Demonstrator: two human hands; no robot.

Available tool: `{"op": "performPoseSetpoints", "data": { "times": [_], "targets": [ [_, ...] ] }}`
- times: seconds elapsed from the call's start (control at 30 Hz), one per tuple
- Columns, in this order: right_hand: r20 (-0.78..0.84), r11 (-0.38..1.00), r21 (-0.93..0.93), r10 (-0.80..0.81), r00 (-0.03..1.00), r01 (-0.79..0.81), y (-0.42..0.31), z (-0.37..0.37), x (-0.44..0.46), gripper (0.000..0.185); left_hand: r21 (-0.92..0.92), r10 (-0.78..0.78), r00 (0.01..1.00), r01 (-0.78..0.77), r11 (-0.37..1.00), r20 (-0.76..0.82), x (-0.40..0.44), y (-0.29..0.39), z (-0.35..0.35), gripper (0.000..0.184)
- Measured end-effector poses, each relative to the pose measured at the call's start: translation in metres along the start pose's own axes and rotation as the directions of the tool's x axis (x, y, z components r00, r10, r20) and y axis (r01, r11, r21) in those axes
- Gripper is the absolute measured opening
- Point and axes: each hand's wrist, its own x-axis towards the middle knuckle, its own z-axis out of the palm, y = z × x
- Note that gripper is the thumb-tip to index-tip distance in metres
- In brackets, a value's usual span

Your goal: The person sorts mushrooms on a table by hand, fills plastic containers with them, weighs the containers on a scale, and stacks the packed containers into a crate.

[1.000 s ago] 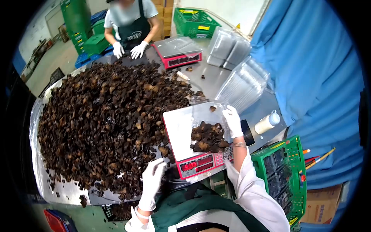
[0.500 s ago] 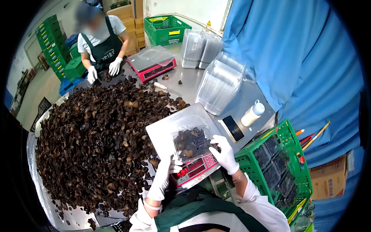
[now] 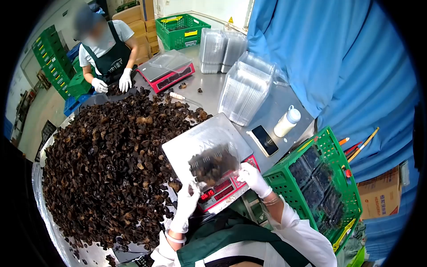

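Note:
Over the near red and silver scale (image 3: 180,149), a clear plastic box (image 3: 214,163) filled with dark brown fungus pieces has its lid over it. My left hand (image 3: 188,196), in a white glove, has its fingers closed on the box's near left corner. At the near right corner, my gloved right hand (image 3: 253,177) pinches the rim. The box partly covers the scale's display, where red digits glow. A large heap of dark fungus (image 3: 111,173) lies left of the scale.
Stacked clear boxes (image 3: 244,91), a phone (image 3: 263,139) and a white bottle (image 3: 287,121) are beyond the scale. A green crate (image 3: 278,181) holds filled boxes at the right. Another person (image 3: 111,58) handles fungus near a second scale (image 3: 165,71). Blue curtain (image 3: 324,58) hangs behind.
The lid has come down over the box, and both hands have closed on its near corners. Earlier the right hand was at the fungus. The view has swung to the right.

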Motion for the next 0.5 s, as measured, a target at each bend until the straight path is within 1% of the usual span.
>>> {"op": "performPoseSetpoints", "data": {
  "times": [0.03,0.07,0.1,0.13,0.2,0.23,0.27,0.33,0.37,0.4,0.43,0.47,0.5],
  "targets": [
    [0.009,0.990,-0.115,-0.076,0.997,0.076,-0.012,0.010,-0.007,0.020,0.482,0.184,0.978,-0.114,0.869,-0.100,-0.006,0.011,0.000,0.010],
    [0.023,0.963,-0.225,-0.146,0.989,0.147,-0.021,0.019,-0.013,0.033,0.849,0.380,0.920,-0.126,0.513,-0.093,-0.011,0.018,-0.002,0.009],
    [0.117,0.904,-0.165,-0.378,0.918,0.393,-0.029,0.026,-0.012,0.059,0.733,0.544,0.834,-0.312,0.604,-0.092,-0.005,0.019,-0.006,0.012],
    [0.183,0.770,-0.411,-0.455,0.871,0.489,-0.043,0.026,-0.018,0.064,0.876,0.701,0.709,-0.385,0.290,0.080,-0.009,0.023,-0.011,0.019],
    [0.103,0.705,-0.583,-0.428,0.898,0.403,-0.040,0.036,-0.024,0.065,0.740,0.661,0.744,-0.394,0.545,-0.091,-0.010,0.028,-0.013,0.019],
    [0.087,0.764,-0.543,-0.360,0.929,0.347,-0.036,0.037,-0.027,0.054,0.768,0.672,0.739,-0.403,0.497,-0.046,-0.008,0.030,-0.014,0.019],
    [0.070,0.768,-0.543,-0.363,0.929,0.341,-0.030,0.039,-0.027,0.054,0.766,0.670,0.742,-0.414,0.492,-0.029,-0.008,0.034,-0.017,0.019],
    [-0.038,0.777,-0.483,-0.479,0.877,0.404,-0.024,0.040,-0.028,0.055,0.894,0.682,0.725,-0.364,0.262,0.095,-0.009,0.040,-0.014,0.020],
    [0.124,0.472,-0.718,-0.636,0.761,0.511,-0.047,0.032,-0.035,0.059,0.826,0.574,0.811,-0.245,0.508,-0.113,-0.013,0.044,0.001,0.020],
    [0.225,0.436,-0.718,-0.593,0.773,0.543,-0.051,0.022,-0.040,0.067,0.816,0.553,0.833,-0.306,0.491,-0.021,-0.007,0.029,-0.008,0.020],
    [0.209,0.590,-0.580,-0.558,0.803,0.562,-0.075,0.015,-0.049,0.069,0.385,0.115,0.950,0.007,0.923,-0.291,-0.003,0.036,0.004,0.022],
    [0.207,0.670,-0.568,-0.446,0.871,0.478,-0.092,0.006,-0.061,0.074,-0.310,-0.458,0.847,0.373,0.874,-0.271,-0.003,0.103,0.069,0.025],
    [0.164,0.712,-0.446,-0.531,0.832,0.542,-0.101,-0.006,-0.073,0.076,-0.271,-0.484,0.862,0.435,0.859,-0.150,0.007,0.086,0.076,0.025]
  ]
}}
